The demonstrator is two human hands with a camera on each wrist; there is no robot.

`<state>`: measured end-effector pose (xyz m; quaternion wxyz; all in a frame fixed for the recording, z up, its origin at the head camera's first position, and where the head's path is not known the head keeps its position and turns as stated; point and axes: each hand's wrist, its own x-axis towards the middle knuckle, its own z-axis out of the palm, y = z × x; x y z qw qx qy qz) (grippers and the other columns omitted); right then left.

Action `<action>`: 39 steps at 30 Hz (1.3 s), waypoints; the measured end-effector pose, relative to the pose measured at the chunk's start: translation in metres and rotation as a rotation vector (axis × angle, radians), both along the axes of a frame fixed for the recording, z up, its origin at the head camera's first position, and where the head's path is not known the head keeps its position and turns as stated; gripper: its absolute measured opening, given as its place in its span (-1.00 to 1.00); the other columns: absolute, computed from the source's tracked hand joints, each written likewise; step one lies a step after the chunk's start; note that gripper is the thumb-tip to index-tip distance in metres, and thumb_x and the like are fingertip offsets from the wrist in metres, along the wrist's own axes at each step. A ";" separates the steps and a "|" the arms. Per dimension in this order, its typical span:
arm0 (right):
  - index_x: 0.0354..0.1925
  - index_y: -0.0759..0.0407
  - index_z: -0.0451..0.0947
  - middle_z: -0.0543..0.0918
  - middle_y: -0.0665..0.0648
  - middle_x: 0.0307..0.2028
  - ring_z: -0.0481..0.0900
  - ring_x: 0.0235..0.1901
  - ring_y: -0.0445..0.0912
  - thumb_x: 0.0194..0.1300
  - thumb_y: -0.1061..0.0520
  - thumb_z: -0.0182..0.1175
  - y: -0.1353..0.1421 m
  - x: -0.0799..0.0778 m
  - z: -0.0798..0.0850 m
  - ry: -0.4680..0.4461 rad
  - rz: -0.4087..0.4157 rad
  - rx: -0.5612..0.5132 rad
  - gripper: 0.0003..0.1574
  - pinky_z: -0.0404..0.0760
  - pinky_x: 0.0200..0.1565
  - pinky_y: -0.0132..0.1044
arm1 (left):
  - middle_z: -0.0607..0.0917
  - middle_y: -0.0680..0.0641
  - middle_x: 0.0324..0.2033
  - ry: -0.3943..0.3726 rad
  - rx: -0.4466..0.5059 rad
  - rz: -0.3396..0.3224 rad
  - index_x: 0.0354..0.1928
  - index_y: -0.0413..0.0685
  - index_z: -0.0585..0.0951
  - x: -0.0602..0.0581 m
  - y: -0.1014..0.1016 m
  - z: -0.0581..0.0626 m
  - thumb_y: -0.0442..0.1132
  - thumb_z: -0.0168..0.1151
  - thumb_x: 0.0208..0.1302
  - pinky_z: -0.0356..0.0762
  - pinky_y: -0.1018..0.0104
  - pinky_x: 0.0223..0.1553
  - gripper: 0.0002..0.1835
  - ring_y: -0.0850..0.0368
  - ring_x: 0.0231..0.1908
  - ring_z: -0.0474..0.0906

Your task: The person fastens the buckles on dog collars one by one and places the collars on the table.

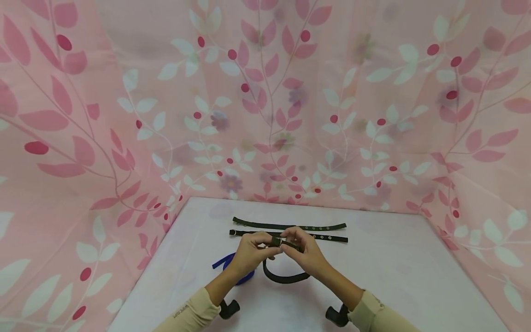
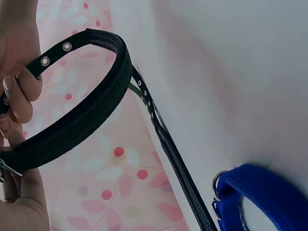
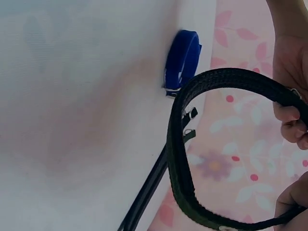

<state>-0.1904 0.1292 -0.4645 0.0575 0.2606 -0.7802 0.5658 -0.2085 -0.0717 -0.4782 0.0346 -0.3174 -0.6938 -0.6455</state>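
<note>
Both hands hold a dark green, black-lined collar [image 1: 286, 279] bent into a loop that hangs below them over the white table. My left hand [image 1: 249, 251] pinches its buckle end; the metal buckle [image 2: 7, 168] shows at the edge of the left wrist view. The tapered strap end with metal eyelets [image 2: 67, 46] is gripped in the fingers of my right hand [image 1: 304, 251]. The hands meet, fingertips close together at the buckle. In the right wrist view, the padded band [image 3: 180, 159] curves between both hands.
Two dark collars, one green-edged [image 1: 265, 225] and one black [image 1: 332, 238], lie straight and parallel behind the hands. A looped blue collar [image 1: 244, 278] with metal rings rests beside my left forearm. Pink leaf-patterned cloth [image 1: 269, 115] walls the white table [image 1: 394, 258] at back and sides.
</note>
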 end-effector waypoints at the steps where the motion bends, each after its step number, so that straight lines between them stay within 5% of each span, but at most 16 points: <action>1: 0.02 0.17 0.53 0.59 0.11 -0.26 0.53 -0.29 -0.19 0.32 0.19 0.28 -0.001 0.000 0.000 0.017 -0.009 0.008 -0.69 0.57 -0.19 -0.35 | 0.71 -0.18 -0.31 -0.018 0.002 0.012 -0.27 -0.18 0.77 0.000 0.000 0.001 -0.28 0.46 0.14 0.72 0.22 -0.41 -0.86 0.22 -0.41 0.67; 7: -0.03 0.19 0.66 0.61 0.12 -0.30 0.43 -0.45 -0.22 0.26 0.23 0.35 -0.007 0.005 0.012 0.076 -0.049 0.047 -0.71 0.52 -0.45 -0.41 | 0.77 -0.14 -0.29 -0.025 -0.055 0.104 -0.20 -0.14 0.75 0.000 0.001 -0.001 -0.23 0.46 0.15 0.70 0.36 -0.29 -0.80 0.23 -0.34 0.72; 14: -0.09 0.29 0.67 0.71 0.18 -0.24 0.54 -0.34 -0.23 0.26 0.26 0.33 -0.009 0.015 0.030 0.064 -0.049 0.045 -0.77 0.64 -0.32 -0.38 | 0.79 -0.13 -0.28 -0.028 -0.041 0.080 -0.18 -0.12 0.74 0.000 -0.001 -0.003 -0.21 0.45 0.15 0.71 0.34 -0.23 -0.79 0.17 -0.27 0.76; 24: 0.00 0.20 0.68 0.76 0.17 -0.14 0.66 -0.28 -0.25 0.31 0.15 0.31 -0.005 -0.004 -0.002 -0.045 -0.036 0.039 -0.69 0.67 -0.25 -0.36 | 0.73 -0.10 -0.34 0.082 -0.067 0.156 -0.33 -0.13 0.80 0.005 0.003 -0.003 -0.24 0.47 0.13 0.59 0.42 -0.46 -0.89 0.29 -0.36 0.56; 27: -0.03 0.19 0.69 0.77 0.17 -0.15 0.71 -0.25 -0.23 0.34 0.11 0.29 -0.004 -0.005 -0.006 -0.070 -0.023 -0.010 -0.72 0.69 -0.20 -0.36 | 0.67 -0.14 -0.29 0.016 -0.066 0.098 -0.28 -0.15 0.79 0.007 0.002 -0.002 -0.24 0.44 0.17 0.62 0.43 -0.37 -0.87 0.26 -0.30 0.54; 34: -0.02 0.23 0.67 0.77 0.20 -0.16 0.74 -0.20 -0.14 0.40 0.09 0.23 -0.004 -0.007 -0.008 -0.058 0.005 -0.066 -0.70 0.70 -0.11 -0.30 | 0.75 -0.15 -0.15 -0.282 0.097 -0.062 0.03 -0.30 0.66 0.004 -0.001 0.001 -0.22 0.28 0.35 0.69 0.25 -0.07 -0.68 0.14 -0.17 0.73; 39: 0.00 0.27 0.65 0.76 0.23 -0.13 0.75 -0.19 -0.12 0.40 0.14 0.21 -0.004 -0.006 -0.003 -0.077 0.043 -0.051 -0.71 0.71 -0.10 -0.24 | 0.76 -0.09 -0.14 -0.329 0.194 -0.094 0.13 -0.46 0.55 0.000 -0.005 0.001 -0.31 0.27 0.33 0.70 0.19 -0.09 -0.59 0.09 -0.18 0.75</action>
